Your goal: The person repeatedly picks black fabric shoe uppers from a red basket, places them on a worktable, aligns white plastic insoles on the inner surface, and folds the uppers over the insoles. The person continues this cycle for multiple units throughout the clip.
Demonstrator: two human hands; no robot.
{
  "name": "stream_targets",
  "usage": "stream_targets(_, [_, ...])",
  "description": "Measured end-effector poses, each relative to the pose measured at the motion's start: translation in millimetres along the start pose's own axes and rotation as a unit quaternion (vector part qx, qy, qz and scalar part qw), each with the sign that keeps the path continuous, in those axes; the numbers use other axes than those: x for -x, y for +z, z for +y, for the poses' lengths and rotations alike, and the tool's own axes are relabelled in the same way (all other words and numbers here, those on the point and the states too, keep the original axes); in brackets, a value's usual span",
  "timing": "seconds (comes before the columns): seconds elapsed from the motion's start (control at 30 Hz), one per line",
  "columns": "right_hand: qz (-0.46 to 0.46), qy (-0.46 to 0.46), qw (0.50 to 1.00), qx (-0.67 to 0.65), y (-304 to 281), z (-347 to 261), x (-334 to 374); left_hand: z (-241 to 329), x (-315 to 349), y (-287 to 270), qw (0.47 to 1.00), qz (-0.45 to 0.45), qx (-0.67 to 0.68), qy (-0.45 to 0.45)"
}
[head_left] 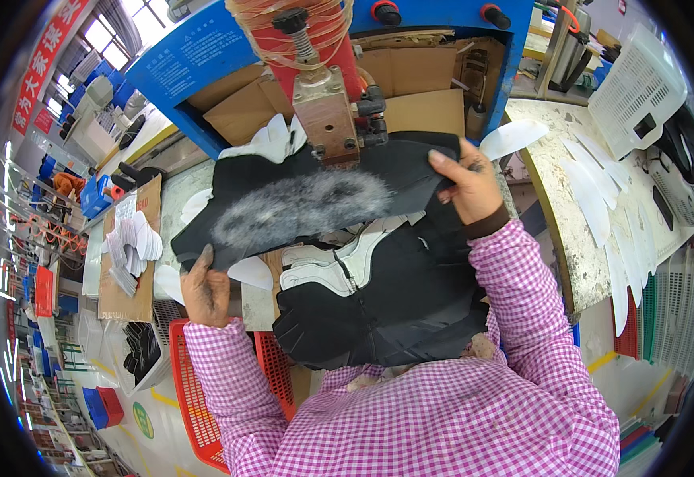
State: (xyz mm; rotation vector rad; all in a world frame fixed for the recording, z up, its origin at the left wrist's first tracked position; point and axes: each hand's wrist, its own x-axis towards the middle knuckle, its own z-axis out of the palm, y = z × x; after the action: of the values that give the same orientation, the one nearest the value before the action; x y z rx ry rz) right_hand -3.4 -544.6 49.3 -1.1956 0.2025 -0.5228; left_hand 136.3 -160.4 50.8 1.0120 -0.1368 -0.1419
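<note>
My left hand [206, 290] pinches the near left corner of a black flexible sheet [414, 187]. With thumb on top, my right hand [472, 184] grips the sheet's far right end. A fuzzy grey-white patch [303, 205] runs along the middle of the sheet. The machine's metal head [328, 119] stands just over its far edge; whether they touch, I cannot tell. In front of my body lies a stack of black cut pieces [418, 286], with white-lined pieces [323, 270] at its left.
A blue machine housing [180, 67] with cardboard inside rises ahead. To the left, white cut pieces [134, 242] lie on cardboard, and a red basket [192, 397] stands lower down. White strips [585, 191] and a white plastic basket [639, 91] are on the right-hand table [554, 238].
</note>
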Motion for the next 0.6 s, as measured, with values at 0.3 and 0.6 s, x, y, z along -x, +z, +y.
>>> stream_targets(0.3, [0.146, -0.067, 0.986, 0.042, -100, -59, 39, -73, 18, 118, 0.993, -0.071, -0.012, -0.095])
stream_targets(0.6, [0.13, -0.054, 0.989, 0.041, -108, -43, 51, -62, 24, 117, 0.993, -0.097, 0.002, -0.067])
